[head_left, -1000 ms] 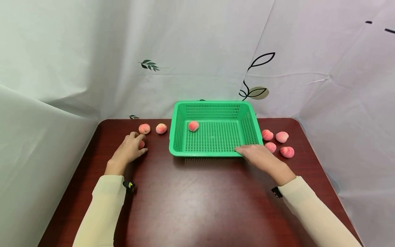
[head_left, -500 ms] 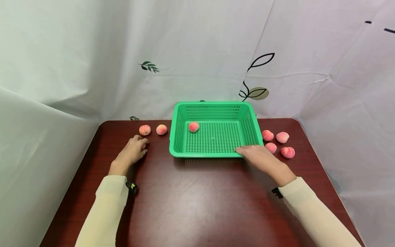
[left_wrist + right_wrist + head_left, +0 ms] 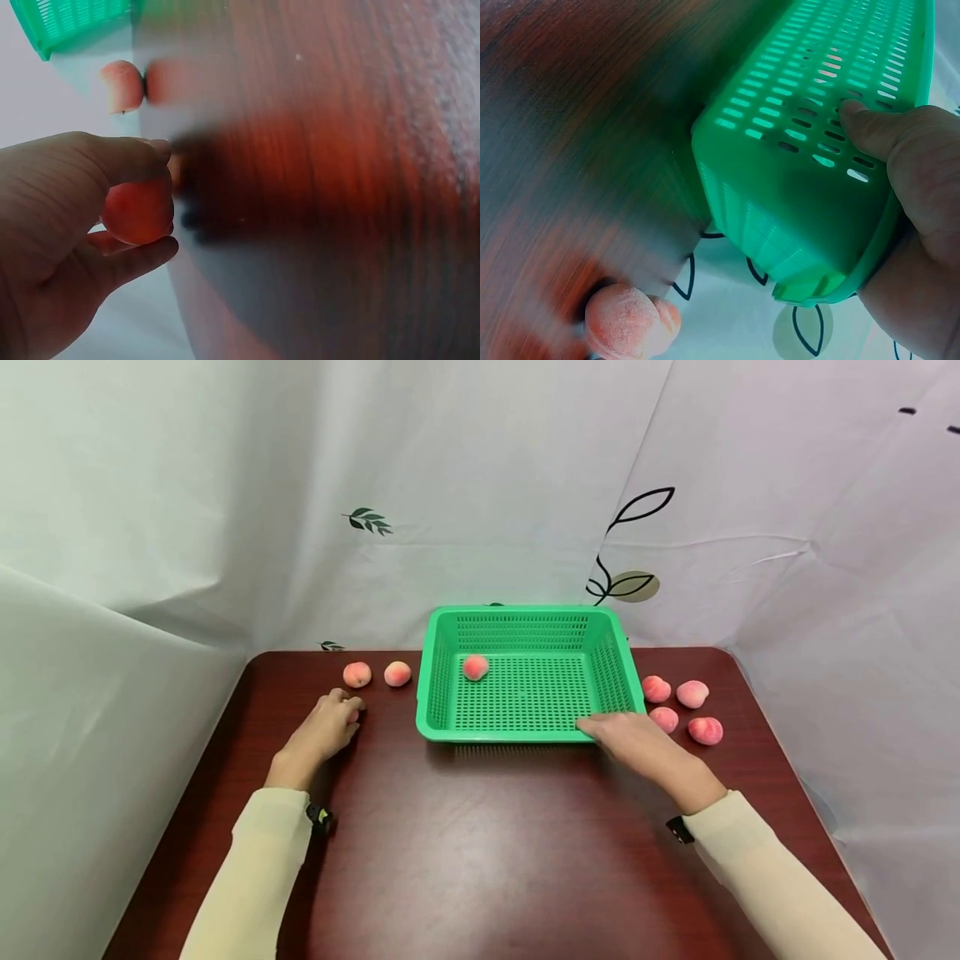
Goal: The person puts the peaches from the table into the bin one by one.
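My left hand (image 3: 321,728), at the left of the table, pinches a peach (image 3: 139,213) between thumb and fingers. Most of that peach is hidden by the hand in the head view. Just beyond lie two more peaches, one (image 3: 357,674) straight ahead of the fingers and another (image 3: 397,673) nearer the basket. My right hand (image 3: 633,745) grips the near right corner of a green plastic basket (image 3: 510,736), its thumb (image 3: 866,124) pressed against the slotted outer wall. Inside the basket, toward the left, rests a single peach (image 3: 476,667).
Several peaches lie right of the basket, among them one (image 3: 706,731) nearest the front and one (image 3: 692,694) farther back. The dark red wooden table (image 3: 480,852) meets a white patterned curtain (image 3: 480,485) behind the basket and at both sides.
The left fingers have closed round the peach under them, which is now mostly covered, and the hand has edged slightly right. The right hand keeps its grip on the basket.
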Demonstrator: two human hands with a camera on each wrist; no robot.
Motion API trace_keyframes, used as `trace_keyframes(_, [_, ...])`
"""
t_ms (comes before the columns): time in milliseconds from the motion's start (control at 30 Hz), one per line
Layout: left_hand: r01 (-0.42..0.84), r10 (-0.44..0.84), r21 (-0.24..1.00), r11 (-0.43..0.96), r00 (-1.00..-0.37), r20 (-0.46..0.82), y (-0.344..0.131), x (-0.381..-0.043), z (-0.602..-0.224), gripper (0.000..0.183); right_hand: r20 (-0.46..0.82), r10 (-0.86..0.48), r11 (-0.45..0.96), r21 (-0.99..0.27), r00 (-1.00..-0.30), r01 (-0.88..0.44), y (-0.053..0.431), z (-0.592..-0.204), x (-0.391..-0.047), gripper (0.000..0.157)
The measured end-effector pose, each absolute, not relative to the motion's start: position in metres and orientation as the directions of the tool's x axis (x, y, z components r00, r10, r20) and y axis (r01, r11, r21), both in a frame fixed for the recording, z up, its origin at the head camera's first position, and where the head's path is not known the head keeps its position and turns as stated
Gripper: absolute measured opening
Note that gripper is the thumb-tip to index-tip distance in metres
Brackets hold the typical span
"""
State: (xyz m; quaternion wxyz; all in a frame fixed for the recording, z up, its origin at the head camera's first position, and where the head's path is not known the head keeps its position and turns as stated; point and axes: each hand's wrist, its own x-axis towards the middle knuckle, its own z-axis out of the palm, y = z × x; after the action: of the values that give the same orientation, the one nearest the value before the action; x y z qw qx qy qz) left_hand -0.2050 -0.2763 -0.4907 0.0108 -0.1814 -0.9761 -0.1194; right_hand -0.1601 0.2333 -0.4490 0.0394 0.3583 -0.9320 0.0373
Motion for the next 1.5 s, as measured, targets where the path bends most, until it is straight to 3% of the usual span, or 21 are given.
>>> trace_keyframes(233, [0.415, 0.387, 0.192, 0.889, -0.907, 0.168, -0.269, -0.203, -0.478, 0.018, 0.104, -0.661, 0.742, -0.053, -0.743, -0.668, 0.233, -0.450, -0.160, 0.027])
trace_keyframes(500, [0.440, 0.401, 0.174, 0.881, -0.890, 0.219, -0.254, -0.194, -0.454, 0.027, 0.109, -0.665, 0.736, -0.067, -0.738, -0.673, 0.231, -0.450, -0.160, 0.027])
trace_keyframes(1033, [0.580, 0.495, 0.105, 0.808, -0.764, 0.415, -0.221, -0.182, -0.413, 0.018, 0.120, -0.672, 0.731, -0.056, -0.731, -0.681, 0.232, -0.453, -0.162, 0.022])
trace_keyframes(1267, [0.630, 0.524, 0.090, 0.771, -0.709, 0.473, -0.208, -0.181, -0.402, 0.031, 0.103, -0.668, 0.736, -0.054, -0.737, -0.674, 0.232, -0.453, -0.163, 0.019])
trace_keyframes(1500, [0.657, 0.551, 0.074, 0.751, -0.684, 0.479, -0.195, -0.185, -0.391, 0.017, 0.106, -0.665, 0.738, -0.062, -0.740, -0.672, 0.233, -0.451, -0.162, 0.019])
